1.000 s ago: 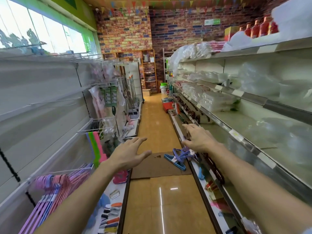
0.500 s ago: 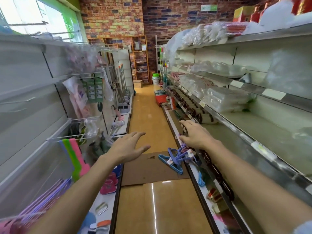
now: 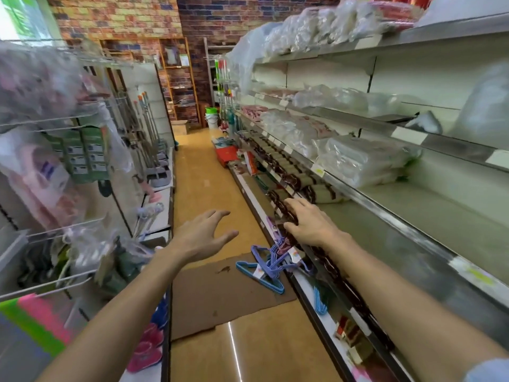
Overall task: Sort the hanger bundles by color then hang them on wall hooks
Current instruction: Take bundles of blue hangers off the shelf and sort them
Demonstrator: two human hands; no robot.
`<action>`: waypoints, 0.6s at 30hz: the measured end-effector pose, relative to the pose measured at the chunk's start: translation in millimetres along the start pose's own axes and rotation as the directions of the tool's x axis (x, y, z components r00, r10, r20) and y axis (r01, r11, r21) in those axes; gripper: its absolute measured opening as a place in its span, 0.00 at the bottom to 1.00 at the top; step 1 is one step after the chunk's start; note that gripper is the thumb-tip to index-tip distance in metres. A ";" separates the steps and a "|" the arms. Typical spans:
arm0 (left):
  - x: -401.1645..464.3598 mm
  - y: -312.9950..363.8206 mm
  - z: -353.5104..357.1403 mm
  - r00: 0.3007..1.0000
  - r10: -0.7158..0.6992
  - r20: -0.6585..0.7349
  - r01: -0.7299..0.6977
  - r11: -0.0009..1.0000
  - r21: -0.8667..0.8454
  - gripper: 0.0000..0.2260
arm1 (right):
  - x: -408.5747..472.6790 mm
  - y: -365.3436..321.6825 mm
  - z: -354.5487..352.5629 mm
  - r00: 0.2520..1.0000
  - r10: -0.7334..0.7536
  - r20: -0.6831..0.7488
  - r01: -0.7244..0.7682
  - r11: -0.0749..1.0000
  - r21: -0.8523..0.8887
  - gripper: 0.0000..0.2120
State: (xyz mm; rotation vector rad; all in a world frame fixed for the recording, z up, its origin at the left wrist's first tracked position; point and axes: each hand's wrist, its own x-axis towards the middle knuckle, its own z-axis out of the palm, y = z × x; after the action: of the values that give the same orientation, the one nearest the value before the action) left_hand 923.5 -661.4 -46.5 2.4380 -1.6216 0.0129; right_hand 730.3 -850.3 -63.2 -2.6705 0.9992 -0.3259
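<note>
My left hand (image 3: 202,234) hangs over the aisle with fingers spread and relaxed, thumb out to the side, holding nothing. My right hand (image 3: 309,226) reaches to the low shelf edge (image 3: 248,188) on my right, palm down, fingers bent over something dark there; whether they actually grip it or only rest on it I cannot tell, since the fingertips are hidden.

Just below that hand the hanger bundles (image 3: 271,264) lie in a loose tangle, partly on the lip of the bottom shelf and partly on a flat sheet of brown cardboard (image 3: 220,296) spread on the floor. They are thin, wiry triangles with a smooth coating: purple ones heaped on top, a blue one (image 3: 260,277) jutting out toward the aisle, each bunch tied with a small white paper tag. Another blue bundle (image 3: 319,301) hangs down inside the bottom shelf, a little nearer to me.

The floor (image 3: 201,172) is glossy tan tile that throws back a streak of light. The shelves on my right are pale painted metal with shiny steel edging, stacked with crinkly clear plastic bags (image 3: 358,161). On my left thin wire hooks (image 3: 55,230) stick out from a white panel, and flat foam strips in pink and green (image 3: 33,318) hang near my elbow. The far wall (image 3: 118,20) is rough multicoloured brick.
</note>
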 end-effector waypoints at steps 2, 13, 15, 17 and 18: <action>30.6 -6.6 9.7 1.000 0.011 0.014 -0.011 1.000 -0.003 0.30 | 27.2 10.6 9.6 1.000 0.020 0.010 -0.020 1.000 0.010 0.32; 245.7 -50.1 94.1 0.996 -0.002 0.092 0.004 1.000 -0.012 0.29 | 242.3 103.3 84.5 0.994 0.025 0.104 -0.032 0.997 0.063 0.30; 285.2 -59.8 105.9 0.992 -0.026 0.126 0.029 0.999 -0.024 0.30 | 284.4 116.8 93.8 0.989 0.017 0.146 -0.027 0.998 0.063 0.30; 321.5 -68.1 116.4 0.988 -0.050 0.146 0.055 0.998 -0.036 0.30 | 323.3 129.0 99.6 0.986 0.007 0.169 -0.016 0.998 0.055 0.30; 338.3 -72.1 121.9 0.987 -0.060 0.150 0.068 0.997 -0.048 0.30 | 341.1 134.9 102.2 0.984 0.005 0.176 -0.014 0.998 0.054 0.30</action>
State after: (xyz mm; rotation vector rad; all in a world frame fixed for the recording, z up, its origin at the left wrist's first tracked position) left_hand 1109.0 -964.9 -135.8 2.5019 -1.5792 -0.2243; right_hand 930.7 -1158.0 -164.3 -2.5915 0.9347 -0.1105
